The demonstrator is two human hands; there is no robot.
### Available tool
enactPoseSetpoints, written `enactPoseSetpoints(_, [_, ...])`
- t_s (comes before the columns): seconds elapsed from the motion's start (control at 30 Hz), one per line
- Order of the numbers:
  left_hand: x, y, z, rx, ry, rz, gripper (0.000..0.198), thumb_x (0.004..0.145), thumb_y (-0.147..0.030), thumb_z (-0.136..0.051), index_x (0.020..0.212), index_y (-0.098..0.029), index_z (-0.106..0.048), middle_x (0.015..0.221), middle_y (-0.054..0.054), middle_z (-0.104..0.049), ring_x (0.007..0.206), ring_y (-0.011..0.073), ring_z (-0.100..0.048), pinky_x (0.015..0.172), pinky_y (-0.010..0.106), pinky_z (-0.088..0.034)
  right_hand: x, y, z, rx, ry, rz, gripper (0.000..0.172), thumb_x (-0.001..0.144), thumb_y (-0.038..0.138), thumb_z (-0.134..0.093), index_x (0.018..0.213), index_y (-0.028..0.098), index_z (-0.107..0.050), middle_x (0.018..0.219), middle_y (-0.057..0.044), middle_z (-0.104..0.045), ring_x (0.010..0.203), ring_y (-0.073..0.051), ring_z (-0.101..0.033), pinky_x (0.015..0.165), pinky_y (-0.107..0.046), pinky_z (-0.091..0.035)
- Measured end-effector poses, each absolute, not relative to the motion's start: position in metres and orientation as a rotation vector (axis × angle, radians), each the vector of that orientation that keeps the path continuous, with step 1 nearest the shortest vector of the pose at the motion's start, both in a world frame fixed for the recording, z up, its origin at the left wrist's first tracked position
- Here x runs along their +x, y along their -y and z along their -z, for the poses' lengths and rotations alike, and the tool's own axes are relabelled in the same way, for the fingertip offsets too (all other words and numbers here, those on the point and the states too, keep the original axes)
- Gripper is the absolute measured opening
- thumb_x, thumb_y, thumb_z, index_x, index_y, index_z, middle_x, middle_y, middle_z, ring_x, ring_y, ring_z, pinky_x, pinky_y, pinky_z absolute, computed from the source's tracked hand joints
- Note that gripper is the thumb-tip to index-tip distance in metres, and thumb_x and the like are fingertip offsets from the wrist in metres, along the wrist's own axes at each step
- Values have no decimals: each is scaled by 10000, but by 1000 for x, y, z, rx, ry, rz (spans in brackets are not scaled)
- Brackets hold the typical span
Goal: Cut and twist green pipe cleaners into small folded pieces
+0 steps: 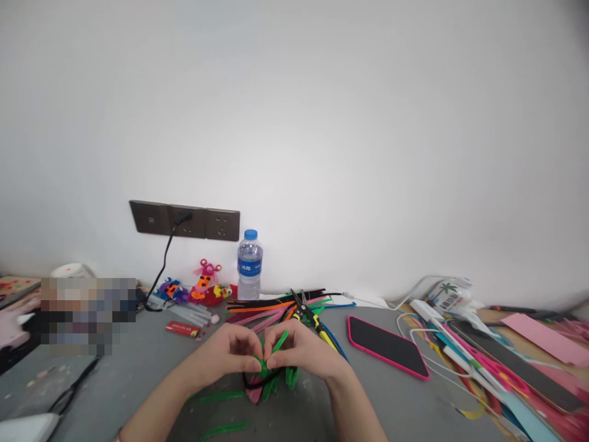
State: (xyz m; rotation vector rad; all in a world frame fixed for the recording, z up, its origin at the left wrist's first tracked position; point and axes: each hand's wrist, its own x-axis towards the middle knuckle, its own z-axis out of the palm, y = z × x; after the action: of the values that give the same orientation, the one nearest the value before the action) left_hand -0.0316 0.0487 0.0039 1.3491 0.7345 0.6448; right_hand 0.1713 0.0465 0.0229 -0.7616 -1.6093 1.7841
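Note:
My left hand [232, 353] and my right hand [301, 351] meet over the grey table [138, 374], fingers pinched together on a small piece made of green pipe cleaners [271, 374]. One green end sticks up between my thumbs. Pink and black bits hang under the green loops. Two loose green pipe cleaner pieces [223, 397] lie on the table just in front of my left wrist.
A bundle of coloured pipe cleaners [271, 307] and yellow-handled scissors [315, 319] lie behind my hands. A pink-cased phone [386, 347] lies to the right, with cables and paper strips beyond. A water bottle [250, 265], small craft figures [205, 285] and a red lighter [183, 329] stand near the wall.

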Motion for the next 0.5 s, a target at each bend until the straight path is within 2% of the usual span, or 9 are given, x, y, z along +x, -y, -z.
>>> enactPoseSetpoints(0.23, [-36,-52,-14,1450,-909,-656,195,678,-329,-748,720,-146,-697,600,-42,-517,581,120,-418,548,216,-305,166,-49,-17,-809,1598,-1635,180,671,319,-797,704,165,-708,713,10,-645,640,-113,-547,613,-224,-402])
enactPoseSetpoints(0.5, [-75,-68,-16,1674,-1128,-523,227,719,-378,-677,756,-156,-710,581,-37,-550,545,139,-474,529,218,-337,165,-48,-19,-844,1584,-1609,208,682,355,-786,741,173,-705,727,11,-624,627,-114,-536,597,-229,-407])
